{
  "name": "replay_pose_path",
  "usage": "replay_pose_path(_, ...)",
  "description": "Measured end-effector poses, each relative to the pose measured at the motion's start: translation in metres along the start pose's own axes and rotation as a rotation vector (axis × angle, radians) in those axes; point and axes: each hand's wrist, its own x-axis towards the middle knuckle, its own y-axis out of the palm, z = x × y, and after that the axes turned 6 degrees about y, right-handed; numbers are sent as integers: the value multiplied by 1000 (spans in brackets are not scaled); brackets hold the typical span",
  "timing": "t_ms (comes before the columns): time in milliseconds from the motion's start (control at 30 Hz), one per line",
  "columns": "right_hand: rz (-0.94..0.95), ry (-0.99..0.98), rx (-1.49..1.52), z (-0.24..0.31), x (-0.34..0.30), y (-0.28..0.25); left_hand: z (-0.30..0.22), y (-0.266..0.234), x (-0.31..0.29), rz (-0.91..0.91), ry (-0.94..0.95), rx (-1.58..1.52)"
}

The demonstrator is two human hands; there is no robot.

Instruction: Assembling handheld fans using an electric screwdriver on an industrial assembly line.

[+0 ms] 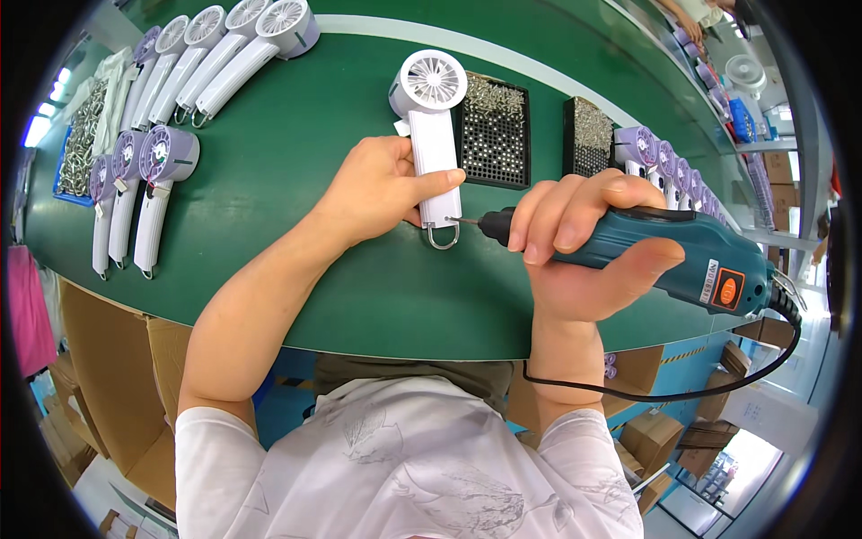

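Note:
A white handheld fan (435,148) lies on the green worktable, its round grille away from me and a metal loop at its near end. My left hand (377,187) is closed around its handle, thumb across the front. In my right hand (588,238) is a teal electric screwdriver (691,260), held with the fingers wrapped over its body. Its bit points left and meets the handle's lower end, close to the loop. Whether a screw sits under the tip is too small to tell. The tool's black cord (664,396) curves down past my right forearm.
Two black trays of screws, one (494,130) beside the fan and another (588,135) farther right, stand on the table (296,171). Several fans (242,63) lie at the far left, near a blue bin of metal loops (85,144). More purple-headed fans (664,162) line the right.

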Motion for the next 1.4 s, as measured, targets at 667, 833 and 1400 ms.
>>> replay_pose_path(667, -62, 125, -73, -6, -3, 21, 17, 1, 5, -50, 60, 20)
replay_pose_path(833, -14, 126, -53, -12, -2, 20, 17, 0, 10, -44, 67, 48)
replay_pose_path(1400, -313, 136, 85, 49, 6, -4, -10, 14, -51, -375, 188, 589)
